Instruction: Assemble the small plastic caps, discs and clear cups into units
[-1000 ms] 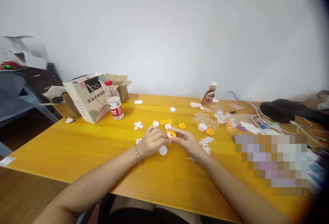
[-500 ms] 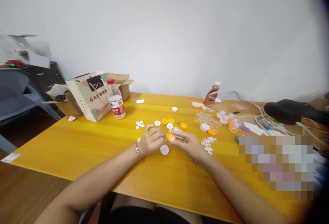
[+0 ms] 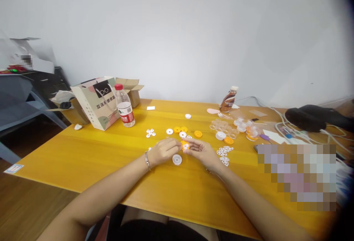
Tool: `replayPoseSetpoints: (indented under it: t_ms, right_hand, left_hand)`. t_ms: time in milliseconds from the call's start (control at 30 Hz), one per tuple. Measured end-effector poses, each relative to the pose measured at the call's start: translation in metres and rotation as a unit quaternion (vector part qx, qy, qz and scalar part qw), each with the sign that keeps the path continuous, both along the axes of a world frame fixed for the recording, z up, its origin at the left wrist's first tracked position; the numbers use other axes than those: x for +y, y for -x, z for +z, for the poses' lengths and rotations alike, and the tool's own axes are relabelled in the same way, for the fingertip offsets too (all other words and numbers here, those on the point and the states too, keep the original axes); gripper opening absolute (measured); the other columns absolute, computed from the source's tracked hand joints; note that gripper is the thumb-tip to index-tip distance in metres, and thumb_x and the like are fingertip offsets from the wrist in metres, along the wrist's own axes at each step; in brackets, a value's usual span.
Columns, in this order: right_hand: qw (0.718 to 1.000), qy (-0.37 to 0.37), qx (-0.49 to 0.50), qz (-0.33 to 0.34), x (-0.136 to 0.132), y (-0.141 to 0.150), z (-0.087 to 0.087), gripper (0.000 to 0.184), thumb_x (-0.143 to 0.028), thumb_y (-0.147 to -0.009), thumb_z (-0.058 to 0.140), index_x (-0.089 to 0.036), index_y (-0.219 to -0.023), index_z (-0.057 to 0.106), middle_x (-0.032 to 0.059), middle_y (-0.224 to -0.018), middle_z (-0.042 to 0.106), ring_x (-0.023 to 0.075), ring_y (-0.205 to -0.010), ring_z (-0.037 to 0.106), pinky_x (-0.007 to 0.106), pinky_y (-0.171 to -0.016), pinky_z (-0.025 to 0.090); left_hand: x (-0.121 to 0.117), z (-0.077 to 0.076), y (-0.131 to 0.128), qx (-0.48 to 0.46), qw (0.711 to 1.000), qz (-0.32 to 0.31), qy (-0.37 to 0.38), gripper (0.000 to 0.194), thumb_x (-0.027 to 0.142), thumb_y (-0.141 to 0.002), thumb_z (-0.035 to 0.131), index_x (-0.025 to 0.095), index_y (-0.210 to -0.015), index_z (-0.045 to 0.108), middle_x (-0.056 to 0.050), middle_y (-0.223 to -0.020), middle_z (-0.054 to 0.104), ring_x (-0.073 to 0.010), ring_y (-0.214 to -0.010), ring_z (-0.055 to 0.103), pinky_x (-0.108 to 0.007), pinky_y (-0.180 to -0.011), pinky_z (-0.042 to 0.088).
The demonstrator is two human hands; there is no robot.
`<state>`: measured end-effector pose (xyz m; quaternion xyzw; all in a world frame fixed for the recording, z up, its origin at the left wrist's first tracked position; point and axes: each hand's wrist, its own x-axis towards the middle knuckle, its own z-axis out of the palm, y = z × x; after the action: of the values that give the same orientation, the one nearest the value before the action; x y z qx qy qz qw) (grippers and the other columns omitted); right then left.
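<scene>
My left hand [image 3: 163, 151] and my right hand [image 3: 201, 151] meet over the yellow table [image 3: 83, 160], and together they pinch a small orange disc [image 3: 184, 145] with a white part on it. A bracelet sits on my left wrist. Just below the hands lies a white round cap [image 3: 177, 159]. Beyond them on the table lie more orange discs [image 3: 180, 129] and white discs [image 3: 169, 131]. Small white gear-like pieces [image 3: 224, 152] are scattered beside my right hand.
A water bottle [image 3: 125, 106] with a red cap, a paper bag [image 3: 95, 102] and cardboard boxes stand at the left. A brown drink bottle [image 3: 228, 100], clear cups [image 3: 224, 127], cables and a black object [image 3: 312, 117] lie to the right.
Both hands have kept hold of the orange disc; my fingers have shifted slightly around it and the white part now shows on top. The camera view has drifted a little.
</scene>
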<state>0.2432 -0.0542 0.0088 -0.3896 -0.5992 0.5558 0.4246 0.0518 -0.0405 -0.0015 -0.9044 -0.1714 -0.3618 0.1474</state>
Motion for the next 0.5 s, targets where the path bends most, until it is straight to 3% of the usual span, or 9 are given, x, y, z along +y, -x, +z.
replayPoseSetpoints:
  t_ms: [233,400,500]
  right_hand:
    - [0.999,-0.004,-0.03,-0.011,0.005,-0.003,-0.002,0.042,-0.022,-0.057,0.07,-0.017,-0.099,0.063,0.0026,-0.08,0.068,0.0154,-0.073,0.063,0.035,-0.082,0.046]
    - [0.998,-0.015,-0.056,0.033,0.003,0.001,-0.009,0.043,-0.027,-0.06,0.068,-0.016,-0.101,0.062,0.0049,-0.083,0.069,0.0197,-0.076,0.065,0.037,-0.078,0.049]
    - [0.997,-0.036,-0.065,0.005,0.0,0.006,-0.015,0.039,-0.025,-0.063,0.065,-0.016,-0.101,0.062,0.0047,-0.083,0.069,0.0203,-0.077,0.065,0.037,-0.077,0.05]
  left_hand:
    - [-0.005,0.009,-0.002,-0.028,0.992,0.01,0.12,0.021,0.021,-0.083,0.046,0.019,-0.101,0.055,-0.007,-0.097,0.058,-0.0153,-0.091,0.052,-0.031,-0.08,0.042]
    - [-0.009,0.011,-0.008,-0.046,0.974,0.052,0.215,0.019,0.029,-0.082,0.049,0.022,-0.095,0.06,-0.004,-0.091,0.057,-0.0148,-0.087,0.051,-0.03,-0.078,0.038]
    - [-0.012,0.008,-0.014,-0.054,0.961,0.092,0.257,0.018,0.032,-0.081,0.05,0.022,-0.09,0.062,-0.003,-0.087,0.058,-0.0147,-0.084,0.05,-0.029,-0.076,0.036]
